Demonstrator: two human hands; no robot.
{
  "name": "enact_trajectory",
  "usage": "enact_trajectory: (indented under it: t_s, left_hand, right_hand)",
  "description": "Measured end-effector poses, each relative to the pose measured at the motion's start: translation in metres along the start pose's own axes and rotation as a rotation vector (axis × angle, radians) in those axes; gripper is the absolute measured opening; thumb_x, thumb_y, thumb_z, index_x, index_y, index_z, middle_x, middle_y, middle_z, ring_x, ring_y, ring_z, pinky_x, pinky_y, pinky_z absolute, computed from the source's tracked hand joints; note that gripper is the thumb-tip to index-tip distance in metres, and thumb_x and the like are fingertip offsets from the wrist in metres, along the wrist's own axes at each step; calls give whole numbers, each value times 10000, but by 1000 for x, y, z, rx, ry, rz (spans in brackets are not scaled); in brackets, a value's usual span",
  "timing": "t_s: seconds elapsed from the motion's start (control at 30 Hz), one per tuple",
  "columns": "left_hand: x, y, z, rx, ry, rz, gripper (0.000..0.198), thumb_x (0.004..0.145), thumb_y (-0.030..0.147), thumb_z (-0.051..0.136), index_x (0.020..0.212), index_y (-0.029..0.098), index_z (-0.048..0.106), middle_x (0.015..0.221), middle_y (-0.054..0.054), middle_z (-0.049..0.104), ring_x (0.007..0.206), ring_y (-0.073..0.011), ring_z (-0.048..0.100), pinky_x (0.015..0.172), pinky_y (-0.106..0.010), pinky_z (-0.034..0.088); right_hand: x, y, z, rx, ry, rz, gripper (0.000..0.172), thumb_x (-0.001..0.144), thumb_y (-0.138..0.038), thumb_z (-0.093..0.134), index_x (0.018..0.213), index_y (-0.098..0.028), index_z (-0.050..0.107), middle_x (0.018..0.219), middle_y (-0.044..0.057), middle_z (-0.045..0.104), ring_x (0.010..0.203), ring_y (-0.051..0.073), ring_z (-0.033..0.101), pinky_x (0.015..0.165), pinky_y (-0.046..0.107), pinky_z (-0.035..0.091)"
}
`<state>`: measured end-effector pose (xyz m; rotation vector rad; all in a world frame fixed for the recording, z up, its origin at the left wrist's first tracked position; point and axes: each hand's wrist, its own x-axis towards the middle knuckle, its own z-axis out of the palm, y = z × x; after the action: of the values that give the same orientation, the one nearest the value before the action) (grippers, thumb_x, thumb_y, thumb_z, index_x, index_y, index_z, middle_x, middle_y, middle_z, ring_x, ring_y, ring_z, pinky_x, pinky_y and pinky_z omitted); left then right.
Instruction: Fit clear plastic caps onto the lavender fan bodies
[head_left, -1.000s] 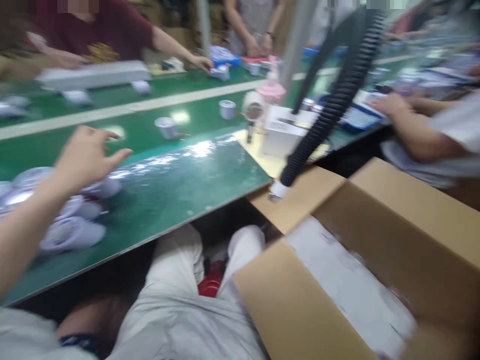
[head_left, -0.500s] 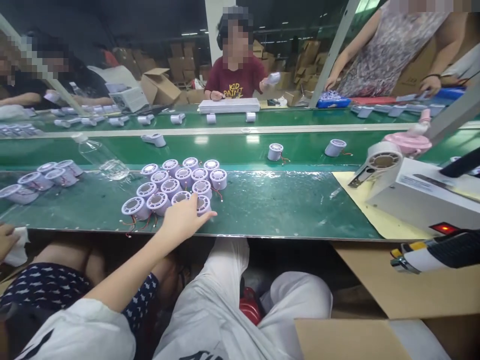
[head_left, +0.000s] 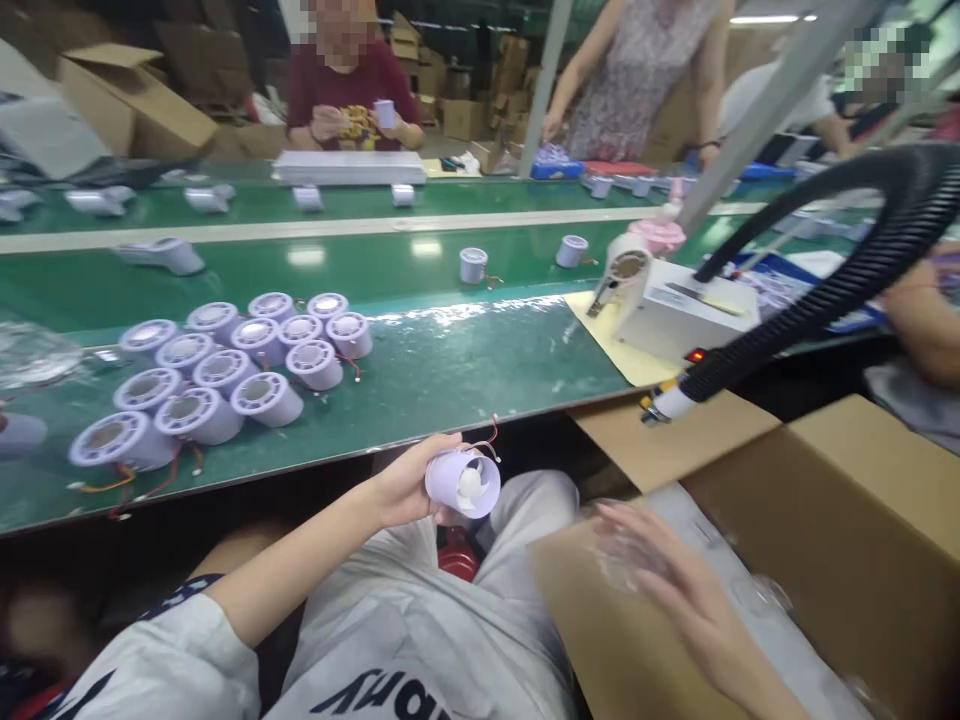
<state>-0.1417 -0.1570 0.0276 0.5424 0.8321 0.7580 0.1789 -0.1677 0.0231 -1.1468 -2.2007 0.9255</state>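
My left hand is wrapped round a lilac fan housing, held just past the bench's front edge. The housing's open end faces me, showing a white fan blade inside, and thin red and white wires stick out at its top. Lower right, my right hand is over the cardboard box, blurred by motion. At its fingers is a clear plastic piece, whose exact shape I cannot make out. Several more lilac fan housings with wires stand grouped on the green bench to the left.
An open cardboard box with clear plastic pieces inside stands at my right. A black ribbed hose with a metal tip hangs above it. A white machine sits on yellow paper. Co-workers sit and stand across the green conveyor.
My left hand has lifted a fan housing off the group and brought it over my lap. My right hand has come into view with a clear plastic piece. The view has turned right.
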Motion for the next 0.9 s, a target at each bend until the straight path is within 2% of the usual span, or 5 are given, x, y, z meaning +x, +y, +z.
enact_trajectory:
  t_s: [0.17,0.37,0.5,0.67,0.9]
  left_hand:
    - [25,-9,25,417,-165,-45,329,824,472,573,879,150,612,666,11,545,418,-68,430,334,-183,305]
    - [18,-6,36,1068,-166,434,191,883,311,564,871,175,697,954,-51,623,901,-165,584,839,-285,450]
    - [21,-16,30,964,-11,539,270,772,385,718,954,187,689,956,-54,624,893,-184,594,831,-308,463]
    - [26,-27,18,972,-3,636,602,507,464,878,1024,217,694,1105,-87,556,1045,-251,568,920,-379,482]
    - [17,-26,21,903,-197,425,688,668,315,816,1300,248,552,1289,-105,585,1153,-257,584,965,-389,501]
  right_hand:
    - [25,-45,31,-306,29,-91,489,915,-308,517,1403,-303,476,1421,138,401,1218,335,497,941,517,503]
    - [37,-47,29,-224,-178,19,191,832,-183,624,1003,-247,679,1399,110,418,1188,324,504,861,476,543]
    - [35,-46,28,76,-107,105,55,816,-250,686,840,-215,651,1183,80,503,1054,237,567,879,399,525]
    - [37,-50,31,303,49,199,265,903,-337,541,707,-196,650,997,72,566,878,191,588,667,287,518]
    - [37,-41,33,707,179,373,276,818,-440,659,705,-191,695,1017,87,666,917,241,650,678,345,583]
